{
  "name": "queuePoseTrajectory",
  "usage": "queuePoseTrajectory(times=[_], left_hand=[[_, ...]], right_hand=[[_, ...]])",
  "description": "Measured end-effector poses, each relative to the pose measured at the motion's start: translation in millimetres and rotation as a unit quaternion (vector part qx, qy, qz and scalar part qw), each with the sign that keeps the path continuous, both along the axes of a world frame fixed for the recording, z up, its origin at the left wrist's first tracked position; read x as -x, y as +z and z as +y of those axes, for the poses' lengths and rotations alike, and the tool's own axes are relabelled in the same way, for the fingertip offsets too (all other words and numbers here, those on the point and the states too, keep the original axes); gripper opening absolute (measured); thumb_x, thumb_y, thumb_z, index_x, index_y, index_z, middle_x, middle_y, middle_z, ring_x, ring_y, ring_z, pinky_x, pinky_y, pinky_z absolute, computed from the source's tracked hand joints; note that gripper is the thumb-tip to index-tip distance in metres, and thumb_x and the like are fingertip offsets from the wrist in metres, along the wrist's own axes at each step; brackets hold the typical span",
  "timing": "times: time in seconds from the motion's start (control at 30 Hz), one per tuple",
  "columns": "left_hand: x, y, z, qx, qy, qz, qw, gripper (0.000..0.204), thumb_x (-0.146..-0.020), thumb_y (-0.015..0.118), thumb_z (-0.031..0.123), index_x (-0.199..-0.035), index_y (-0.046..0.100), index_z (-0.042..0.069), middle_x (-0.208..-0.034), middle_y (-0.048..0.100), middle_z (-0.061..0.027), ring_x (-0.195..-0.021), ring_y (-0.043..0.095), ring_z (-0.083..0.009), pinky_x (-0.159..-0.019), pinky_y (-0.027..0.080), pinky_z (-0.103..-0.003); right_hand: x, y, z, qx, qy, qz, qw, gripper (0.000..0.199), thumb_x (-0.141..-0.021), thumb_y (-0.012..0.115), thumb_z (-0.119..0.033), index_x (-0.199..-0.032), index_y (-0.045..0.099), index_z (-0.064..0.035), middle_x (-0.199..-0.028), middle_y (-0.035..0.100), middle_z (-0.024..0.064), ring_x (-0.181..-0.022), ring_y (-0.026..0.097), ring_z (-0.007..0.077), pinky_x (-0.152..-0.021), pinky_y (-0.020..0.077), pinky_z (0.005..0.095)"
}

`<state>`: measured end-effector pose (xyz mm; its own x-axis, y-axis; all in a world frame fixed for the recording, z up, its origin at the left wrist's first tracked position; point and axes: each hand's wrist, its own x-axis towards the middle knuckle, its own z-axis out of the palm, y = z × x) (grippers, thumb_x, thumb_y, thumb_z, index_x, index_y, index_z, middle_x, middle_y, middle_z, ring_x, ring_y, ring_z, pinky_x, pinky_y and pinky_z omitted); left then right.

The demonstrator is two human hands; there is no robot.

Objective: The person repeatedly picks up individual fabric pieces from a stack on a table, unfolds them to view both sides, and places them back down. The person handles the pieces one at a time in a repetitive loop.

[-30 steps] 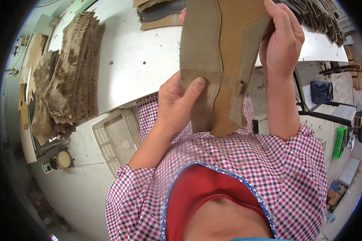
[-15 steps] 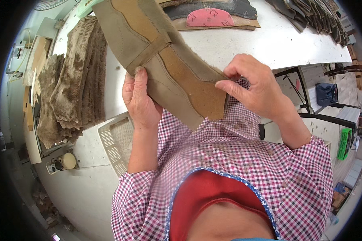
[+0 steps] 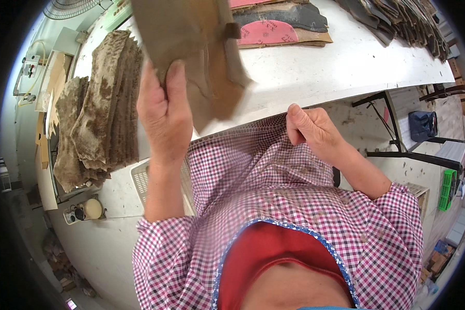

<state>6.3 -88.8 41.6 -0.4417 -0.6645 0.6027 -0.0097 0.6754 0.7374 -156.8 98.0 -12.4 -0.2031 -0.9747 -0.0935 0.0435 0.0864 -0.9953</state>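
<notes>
My left hand (image 3: 165, 113) grips a brown stitched boot upper (image 3: 206, 67) between thumb and fingers. The piece is raised over the front of the white table, smeared by motion, with tan and grey-brown panels and a short strap at its right edge. My right hand (image 3: 315, 129) is closed at the table's front edge, apart from the upper, thumb resting against the curled fingers. Whatever that hand may hold is hidden; checked apron cloth (image 3: 253, 155) lies right beside it. To the left of my left hand stands a stack of brown furry pieces (image 3: 108, 103).
Flat pieces with a pink half-round patch (image 3: 268, 32) lie at the back of the white table (image 3: 305, 72). A thick pile of dark pieces (image 3: 403, 26) covers the far right corner. Below the table are a pale plastic basket (image 3: 140, 181) and a green crate (image 3: 447, 190).
My left hand has lifted the boot upper up and away. The right hand has let go of its edge, moved lower and closed.
</notes>
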Motion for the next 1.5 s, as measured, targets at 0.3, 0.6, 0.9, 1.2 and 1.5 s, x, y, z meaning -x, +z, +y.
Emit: queuePoseTrajectory(times=[0.3, 0.6, 0.9, 1.2, 1.5], left_hand=[[25, -81, 40, 0.165, -0.107, -0.495, 0.846, 0.023, -0.085, 0.06, 0.021, -0.099, 0.062, 0.003, -0.096, 0.062, -0.0175, -0.089, 0.061, -0.0333, -0.078, 0.05, -0.042], [28, -99, 49, 0.024, -0.105, -0.291, 0.951, 0.024, -0.086, 0.06, 0.015, -0.104, 0.061, -0.001, -0.093, 0.064, -0.0196, -0.088, 0.062, -0.0366, -0.078, 0.049, -0.04], [-20, -74, -41, -0.539, -0.038, 0.013, 0.841, 0.027, -0.089, 0.06, 0.021, -0.104, 0.063, -0.002, -0.097, 0.064, -0.0069, -0.087, 0.059, -0.0127, -0.077, 0.048, -0.026], [-6, -92, -52, -0.042, 0.115, -0.344, 0.931, 0.014, -0.087, 0.061, 0.015, -0.079, 0.06, 0.004, -0.081, 0.06, -0.0109, -0.076, 0.058, -0.029, -0.068, 0.046, -0.041], [19, -75, -28, 0.193, 0.167, -0.296, 0.92, 0.025, -0.084, 0.054, -0.002, -0.109, 0.053, 0.001, -0.099, 0.058, -0.0163, -0.091, 0.059, -0.0357, -0.081, 0.048, -0.041]], right_hand=[[-5, 17, 7, 0.104, -0.071, 0.248, 0.96, 0.028, -0.094, 0.057, -0.017, -0.073, 0.06, 0.0008, -0.069, 0.061, 0.0098, -0.062, 0.058, 0.0155, -0.057, 0.0456, 0.0286], [28, -24, -92, 0.098, 0.023, 0.505, 0.857, 0.039, -0.098, 0.041, -0.028, -0.12, 0.056, 0.0012, -0.126, 0.056, 0.0184, -0.122, 0.048, 0.0335, -0.104, 0.0354, 0.0414], [24, -29, -73, 0.069, 0.054, 0.495, 0.865, 0.044, -0.099, 0.042, -0.03, -0.127, 0.053, 0.0007, -0.141, 0.045, 0.0157, -0.136, 0.034, 0.0296, -0.115, 0.0207, 0.0417], [18, -31, -69, 0.058, 0.038, 0.529, 0.846, 0.045, -0.096, 0.049, -0.032, -0.128, 0.053, -0.0005, -0.139, 0.047, 0.0159, -0.136, 0.034, 0.0285, -0.114, 0.0216, 0.0418], [8, -51, -62, 0.1, -0.019, 0.559, 0.823, 0.056, -0.093, 0.051, -0.04, -0.127, 0.052, 0.0043, -0.138, 0.048, 0.016, -0.135, 0.036, 0.029, -0.114, 0.0223, 0.0423]])
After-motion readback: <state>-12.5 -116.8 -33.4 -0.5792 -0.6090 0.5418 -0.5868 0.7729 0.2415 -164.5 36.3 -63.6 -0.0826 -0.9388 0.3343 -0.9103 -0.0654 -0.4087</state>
